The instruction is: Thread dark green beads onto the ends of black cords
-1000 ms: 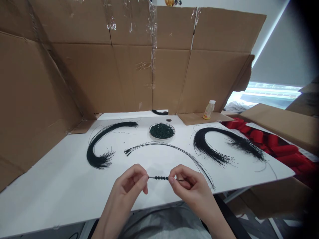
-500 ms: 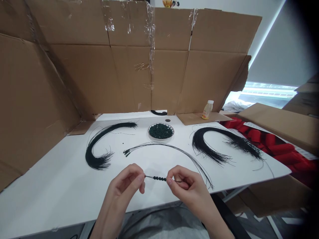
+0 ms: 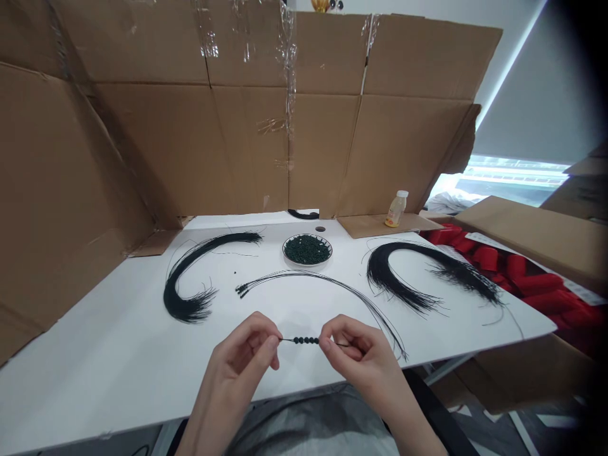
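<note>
Left hand [image 3: 241,360] pinches the cord [image 3: 288,340]; right hand [image 3: 365,356] pinches it at the beads' right end. Beads [image 3: 306,341] sit in a row between them, over the table [image 3: 137,373]. Advice: light, even tension, cord level, so beads don't slide.

Lower centre: the bare right hand [image 3: 360,351] hides part of a thin, black, beaded cord [image 3: 306,341]. Top edge: a shiny gold object [image 3: 320,5] is cut off.
</note>
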`<control>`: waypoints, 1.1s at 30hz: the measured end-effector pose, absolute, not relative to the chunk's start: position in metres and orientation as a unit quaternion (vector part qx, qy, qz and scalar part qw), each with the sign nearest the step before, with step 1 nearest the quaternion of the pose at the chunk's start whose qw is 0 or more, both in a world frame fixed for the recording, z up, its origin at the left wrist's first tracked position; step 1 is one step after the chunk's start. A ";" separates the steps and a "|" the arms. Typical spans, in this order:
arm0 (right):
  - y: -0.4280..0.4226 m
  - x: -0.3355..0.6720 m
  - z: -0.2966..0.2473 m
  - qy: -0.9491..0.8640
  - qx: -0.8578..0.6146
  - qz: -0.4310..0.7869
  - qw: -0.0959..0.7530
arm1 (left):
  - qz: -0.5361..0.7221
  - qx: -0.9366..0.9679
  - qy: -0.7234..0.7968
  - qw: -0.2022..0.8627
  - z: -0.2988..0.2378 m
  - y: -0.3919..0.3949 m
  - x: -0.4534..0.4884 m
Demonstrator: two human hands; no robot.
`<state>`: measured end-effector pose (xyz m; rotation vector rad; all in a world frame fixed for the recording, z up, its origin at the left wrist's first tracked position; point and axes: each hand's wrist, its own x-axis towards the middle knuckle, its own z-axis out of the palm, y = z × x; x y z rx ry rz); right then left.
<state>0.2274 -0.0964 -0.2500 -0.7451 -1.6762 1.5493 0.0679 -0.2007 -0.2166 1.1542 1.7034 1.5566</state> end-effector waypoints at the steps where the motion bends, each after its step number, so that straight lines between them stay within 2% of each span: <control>1: -0.096 0.227 -0.250 -0.648 -0.288 0.605 0.362 | 0.582 0.432 0.631 0.277 -0.217 -0.201 0.068; 13: -0.096 0.228 -0.258 -0.597 -0.226 0.691 0.341 | 0.619 0.445 0.587 0.273 -0.221 -0.200 0.064; 20: -0.099 0.228 -0.258 -0.645 -0.257 0.607 0.386 | 0.615 0.469 0.582 0.252 -0.224 -0.200 0.064; 28: -0.104 0.236 -0.247 -0.664 -0.304 0.572 0.372 | 0.588 0.498 0.603 0.208 -0.227 -0.197 0.064; 33: -0.101 0.240 -0.252 -0.686 -0.289 0.559 0.366 | 0.570 0.500 0.610 0.229 -0.225 -0.197 0.063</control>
